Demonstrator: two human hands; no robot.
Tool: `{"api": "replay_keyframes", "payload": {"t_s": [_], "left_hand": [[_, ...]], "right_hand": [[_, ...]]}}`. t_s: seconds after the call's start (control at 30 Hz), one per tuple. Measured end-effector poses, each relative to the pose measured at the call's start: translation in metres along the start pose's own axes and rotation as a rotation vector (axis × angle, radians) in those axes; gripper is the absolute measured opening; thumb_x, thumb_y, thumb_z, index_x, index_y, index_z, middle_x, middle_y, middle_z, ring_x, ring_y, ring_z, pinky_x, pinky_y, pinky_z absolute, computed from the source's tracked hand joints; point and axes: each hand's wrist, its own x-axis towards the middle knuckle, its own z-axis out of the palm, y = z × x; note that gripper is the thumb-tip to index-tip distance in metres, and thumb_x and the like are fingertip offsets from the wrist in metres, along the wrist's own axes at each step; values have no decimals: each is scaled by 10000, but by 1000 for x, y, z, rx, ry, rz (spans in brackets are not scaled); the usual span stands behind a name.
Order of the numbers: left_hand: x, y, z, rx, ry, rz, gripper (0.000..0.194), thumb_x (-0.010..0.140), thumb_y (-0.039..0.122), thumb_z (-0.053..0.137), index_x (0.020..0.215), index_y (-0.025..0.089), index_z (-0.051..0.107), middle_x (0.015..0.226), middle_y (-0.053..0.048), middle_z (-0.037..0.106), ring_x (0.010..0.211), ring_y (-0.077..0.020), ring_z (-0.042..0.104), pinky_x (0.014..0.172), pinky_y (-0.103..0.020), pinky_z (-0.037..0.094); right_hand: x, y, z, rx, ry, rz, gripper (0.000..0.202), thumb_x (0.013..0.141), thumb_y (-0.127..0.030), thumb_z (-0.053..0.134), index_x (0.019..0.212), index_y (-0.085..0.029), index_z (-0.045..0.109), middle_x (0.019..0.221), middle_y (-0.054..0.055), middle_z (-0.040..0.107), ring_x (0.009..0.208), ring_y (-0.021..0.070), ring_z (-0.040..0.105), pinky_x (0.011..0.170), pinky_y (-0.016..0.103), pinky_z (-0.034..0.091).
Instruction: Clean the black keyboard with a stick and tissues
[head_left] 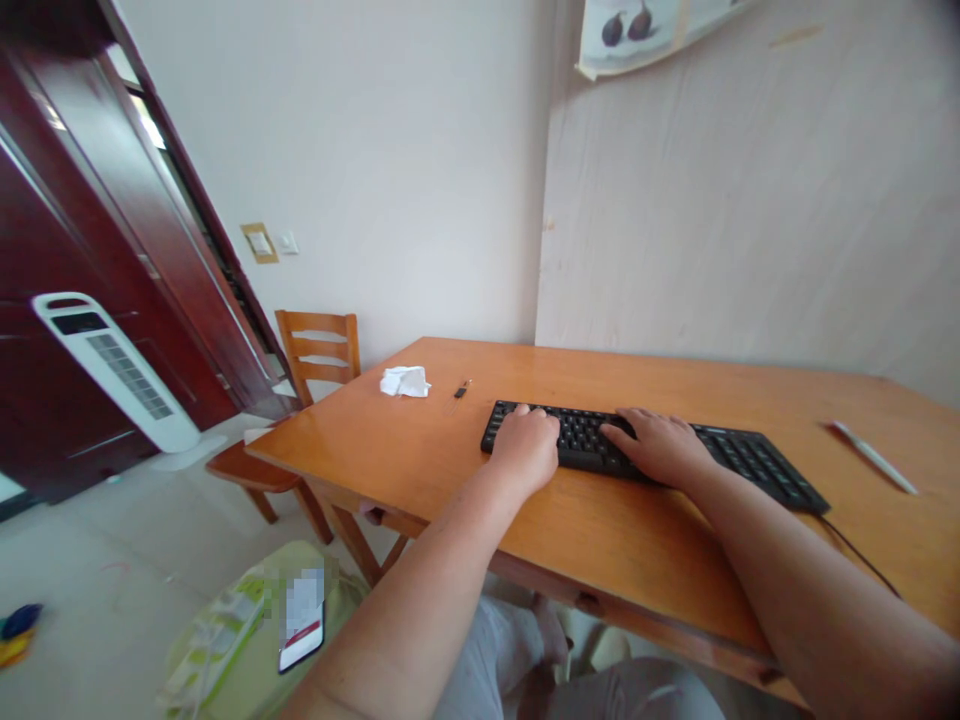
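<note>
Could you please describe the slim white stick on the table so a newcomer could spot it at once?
On the wooden table, find the long black keyboard. To the right of it in the picture lies the slim white stick, pen-like and slanting. Unlike the dark keyboard and its thin black cable, it is pale and touches neither.

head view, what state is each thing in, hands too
keyboard, lying flat, keys up
left hand, on the keyboard, fingertips hidden
right hand, on the keyboard, thumb apart from fingers
pen, lying on the table
tissue, crumpled
phone, face up, screen lit
fan, standing; on or off, cannot tell
chair, upright
</note>
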Motion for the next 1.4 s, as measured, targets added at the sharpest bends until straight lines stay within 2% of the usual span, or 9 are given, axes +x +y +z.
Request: {"api": "replay_keyframes", "payload": {"t_s": [0.27, 0.4, 0.5, 0.63, 0.77, 0.87, 0.97, 1.13, 1.4], "left_hand": [[-23, 8, -7, 17, 31, 66, 234, 875, 128, 471, 871, 161, 703, 944, -137, 679, 956, -271, 569, 865, -401, 489], [-23, 8, -12, -43, 22, 57, 223, 859, 147, 497, 900, 181, 714, 945, -104, 696, 943, -250, 575, 871, -374, 487], [-9, 5, -16, -87, 48, 46, 267, 852, 134, 493, 988, 185, 717, 994, -90, 707, 970, -243, 583, 913, -376, 476], [24, 0, -15, -71, 70, 30, 304, 866, 114, 472, 1044, 180, 709, 1042, -93, 708, 1006, -236, 588, 946, -367, 459], [51, 0, -4, -24, 19, 21, 275, 885, 130, 468, 994, 169, 718, 1031, -116, 709, 1019, -246, 600, 936, -369, 465], [57, 3, 6, -3, -18, 28, 259, 861, 124, 490, 938, 169, 733, 966, -116, 723, 966, -246, 626, 886, -357, 490], [53, 6, 10, 17, -39, 33, 277, 849, 121, 493, 952, 175, 744, 961, -114, 729, 952, -243, 635, 872, -348, 498], [37, 10, 6, 29, -50, 63, 299, 841, 127, 500, 1006, 183, 743, 975, -101, 734, 959, -241, 626, 876, -342, 496], [1, 15, 0, 3, 20, 156, 273, 834, 92, 485, 945, 181, 718, 961, -86, 708, 924, -235, 579, 878, -351, 481]], "right_hand": [[1, 2, 1, 0, 2, -5, 641, 956, -624, 321, 1338, -172, 568, 1358, 168, 606, 1240, 344, 547, 1037, 498, 348], [2, 1, 1, 3, 7, 13, 664, 950, -638, 327, 1349, -162, 561, 1365, 166, 602, 1236, 344, 551, 1041, 497, 343], [1, -1, -1, 4, 6, 26, 661, 951, -638, 330, 1356, -168, 557, 1361, 166, 604, 1242, 340, 546, 1046, 493, 333], [-2, -5, -5, 14, -7, 16, 622, 966, -604, 329, 1347, -172, 563, 1367, 160, 600, 1262, 329, 532, 1051, 480, 325], [-3, -9, -8, 23, -2, 30, 613, 971, -593, 331, 1352, -169, 560, 1396, 162, 578, 1275, 325, 519, 1069, 475, 305], [-3, -11, -9, 28, 8, 34, 612, 969, -599, 335, 1335, -171, 571, 1399, 161, 575, 1274, 322, 520, 1075, 482, 302], [-4, -12, -9, 36, 18, 27, 602, 969, -598, 340, 1313, -168, 584, 1385, 161, 586, 1269, 320, 525, 1074, 489, 304], [-5, -13, -10, 45, 24, 36, 603, 968, -603, 345, 1311, -168, 582, 1377, 167, 590, 1271, 326, 523, 1069, 497, 301], [-5, -15, -12, 70, 23, 51, 577, 961, -595, 376, 1284, -171, 597, 1359, 160, 604, 1268, 317, 523, 1075, 488, 286]]}}
